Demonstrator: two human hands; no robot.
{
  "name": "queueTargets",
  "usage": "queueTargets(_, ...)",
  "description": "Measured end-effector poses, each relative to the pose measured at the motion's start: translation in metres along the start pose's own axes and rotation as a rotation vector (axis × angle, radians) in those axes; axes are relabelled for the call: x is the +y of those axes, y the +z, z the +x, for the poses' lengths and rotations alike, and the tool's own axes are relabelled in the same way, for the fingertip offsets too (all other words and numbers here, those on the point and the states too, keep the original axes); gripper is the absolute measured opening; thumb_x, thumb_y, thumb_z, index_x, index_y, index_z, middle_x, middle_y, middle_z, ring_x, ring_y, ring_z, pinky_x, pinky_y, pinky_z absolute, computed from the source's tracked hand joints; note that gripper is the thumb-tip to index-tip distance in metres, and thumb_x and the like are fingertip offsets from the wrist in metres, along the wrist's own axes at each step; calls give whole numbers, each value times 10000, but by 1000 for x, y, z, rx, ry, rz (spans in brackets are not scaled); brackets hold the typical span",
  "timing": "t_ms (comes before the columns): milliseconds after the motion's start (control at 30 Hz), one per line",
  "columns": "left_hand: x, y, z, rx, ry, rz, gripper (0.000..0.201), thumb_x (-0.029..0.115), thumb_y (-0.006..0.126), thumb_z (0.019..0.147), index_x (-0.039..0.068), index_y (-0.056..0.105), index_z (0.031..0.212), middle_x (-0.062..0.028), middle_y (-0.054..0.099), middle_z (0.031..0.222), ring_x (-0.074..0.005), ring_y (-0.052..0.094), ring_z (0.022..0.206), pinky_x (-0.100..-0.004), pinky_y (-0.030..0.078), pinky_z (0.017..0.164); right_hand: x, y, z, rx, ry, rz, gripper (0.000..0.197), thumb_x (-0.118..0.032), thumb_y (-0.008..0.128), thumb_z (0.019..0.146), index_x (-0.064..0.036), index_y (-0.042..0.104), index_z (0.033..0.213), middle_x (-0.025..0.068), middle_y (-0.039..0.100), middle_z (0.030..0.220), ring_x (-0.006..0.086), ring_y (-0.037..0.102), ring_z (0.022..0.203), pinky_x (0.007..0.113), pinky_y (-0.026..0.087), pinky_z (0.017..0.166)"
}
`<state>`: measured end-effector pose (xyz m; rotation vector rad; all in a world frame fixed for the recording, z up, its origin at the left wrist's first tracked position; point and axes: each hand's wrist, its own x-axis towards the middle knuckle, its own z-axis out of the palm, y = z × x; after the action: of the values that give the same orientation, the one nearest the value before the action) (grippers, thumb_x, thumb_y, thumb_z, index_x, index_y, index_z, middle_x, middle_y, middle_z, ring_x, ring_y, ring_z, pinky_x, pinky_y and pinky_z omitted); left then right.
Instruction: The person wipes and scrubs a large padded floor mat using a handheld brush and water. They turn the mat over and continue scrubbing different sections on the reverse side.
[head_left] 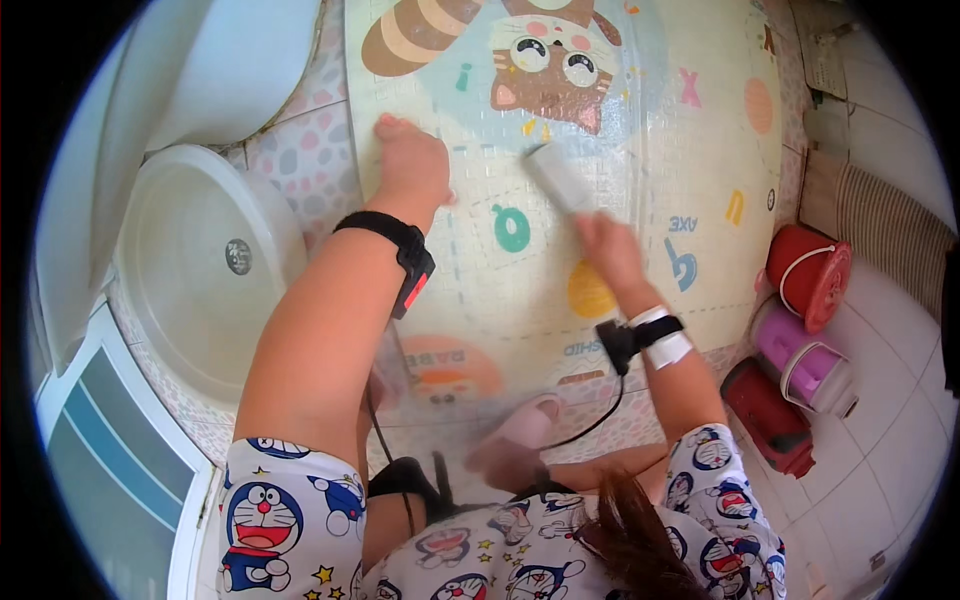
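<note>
A wet, cream-coloured play mat [480, 290] printed with cartoon animals and coloured letters lies spread before me. Near its left edge, my left hand [412, 162] presses down on the surface, thumb apart from the fingers, which are partly hidden from above. My right hand [608, 248] grips one end of a long, pale grey brush [562, 177], smeared by motion. Its head lies over the mat below the printed raccoon, and its underside is hidden. Dark straps with small devices sit on both my wrists.
At the left, a large white basin [205, 270] stands on the pebble-patterned floor, close to the mat. A red bucket [808, 275], a purple container [800, 355] and a dark red container [768, 415] line the right side. A white-framed door [125, 440] is at lower left.
</note>
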<state>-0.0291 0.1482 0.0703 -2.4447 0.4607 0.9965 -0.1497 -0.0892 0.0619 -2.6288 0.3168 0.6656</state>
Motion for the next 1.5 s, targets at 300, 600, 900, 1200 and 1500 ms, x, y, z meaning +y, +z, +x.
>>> queueTargets(300,-2,-4,-6,85,60,-60,918,567,685,570,-98,463,1163,-258,457,1209,-374,411,1158,-422,294,974,68,28,-117,-389,-436,-233,424,-458,509,801,-144,543,1084,103,615,731,295,594,594,409,459,506)
queueTargets(600,-3,11,-3,121,-34,-41,896,573,676,577,-89,481,1148,-261,445,1221,-373,403,1165,-400,294,981,-51,42,-70,-336,-200,-125,401,-441,481,830,-54,551,749,159,592,649,342,579,602,438,449,531)
queueTargets(900,-3,7,-5,138,-3,-71,872,573,677,578,-83,506,1126,-278,434,1224,-384,386,1179,-415,285,983,-28,68,-152,-682,-475,-111,350,-391,538,764,-64,589,878,115,608,807,301,595,706,402,480,593)
queueTargets(1200,-5,8,-3,48,39,-50,785,529,660,640,14,483,1206,-252,378,1289,-412,328,1212,-503,238,991,-123,64,-70,-514,-251,-162,328,-384,519,810,-66,581,861,116,597,781,300,595,733,407,468,581)
queueTargets(1500,-6,0,-6,65,28,-71,906,578,684,573,-77,476,1164,-256,411,1258,-381,365,1194,-430,277,986,-67,100,-156,-522,-520,-55,363,-420,536,782,-81,562,909,135,612,885,245,614,754,384,491,600)
